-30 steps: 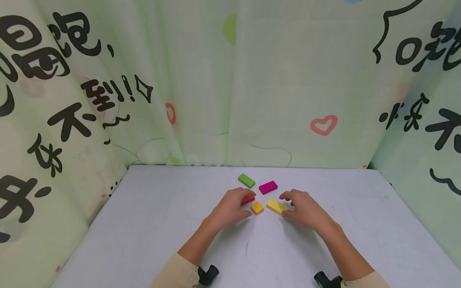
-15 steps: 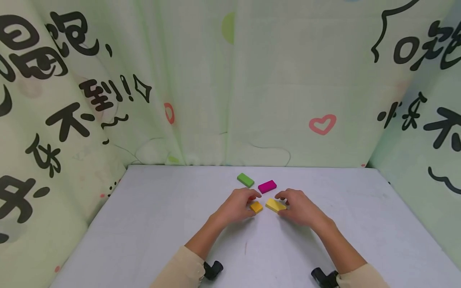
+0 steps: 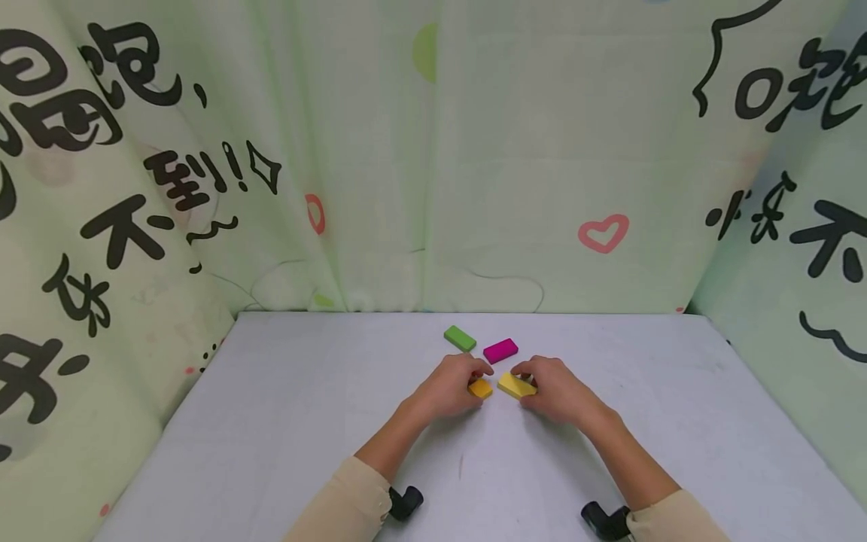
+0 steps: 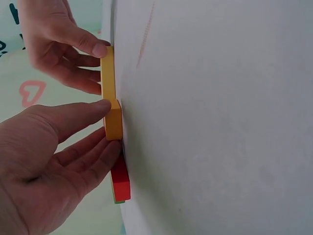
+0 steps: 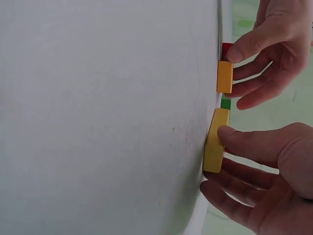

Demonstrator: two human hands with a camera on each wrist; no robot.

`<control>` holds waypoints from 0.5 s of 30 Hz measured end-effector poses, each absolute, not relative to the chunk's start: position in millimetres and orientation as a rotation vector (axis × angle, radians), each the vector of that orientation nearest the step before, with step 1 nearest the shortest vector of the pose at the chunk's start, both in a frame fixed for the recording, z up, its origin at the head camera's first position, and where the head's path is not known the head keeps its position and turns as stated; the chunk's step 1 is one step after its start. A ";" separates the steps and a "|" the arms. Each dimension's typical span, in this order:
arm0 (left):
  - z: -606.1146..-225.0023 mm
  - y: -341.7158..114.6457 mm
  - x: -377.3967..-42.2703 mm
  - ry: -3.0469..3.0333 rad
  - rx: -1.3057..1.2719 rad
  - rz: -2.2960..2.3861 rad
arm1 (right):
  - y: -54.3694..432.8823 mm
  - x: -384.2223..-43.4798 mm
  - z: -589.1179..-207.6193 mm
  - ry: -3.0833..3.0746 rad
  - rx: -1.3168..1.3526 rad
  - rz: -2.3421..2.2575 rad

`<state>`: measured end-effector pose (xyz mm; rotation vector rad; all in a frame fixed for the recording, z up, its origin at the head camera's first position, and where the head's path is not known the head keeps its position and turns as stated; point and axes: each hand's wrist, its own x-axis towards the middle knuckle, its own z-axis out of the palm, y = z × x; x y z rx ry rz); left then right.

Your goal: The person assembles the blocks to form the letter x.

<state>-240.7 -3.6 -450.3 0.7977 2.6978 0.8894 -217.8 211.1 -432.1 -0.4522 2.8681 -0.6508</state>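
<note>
On the grey table (image 3: 271, 421), the left hand (image 3: 448, 388) pinched the orange block (image 3: 480, 388) between thumb and fingers, while the right hand (image 3: 552, 390) gripped the yellow block (image 3: 515, 385) just beside it. Behind them lay the green block (image 3: 460, 338) and magenta block (image 3: 500, 350).

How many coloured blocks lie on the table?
5. Green block and magenta block at the back; orange block and red block by the left hand; yellow block by the right hand.
</note>
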 end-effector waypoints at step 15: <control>-450.3 -0.1 -243.2 2.716 0.810 0.808 | 209.1 -220.0 -433.7 2.876 -0.442 -0.624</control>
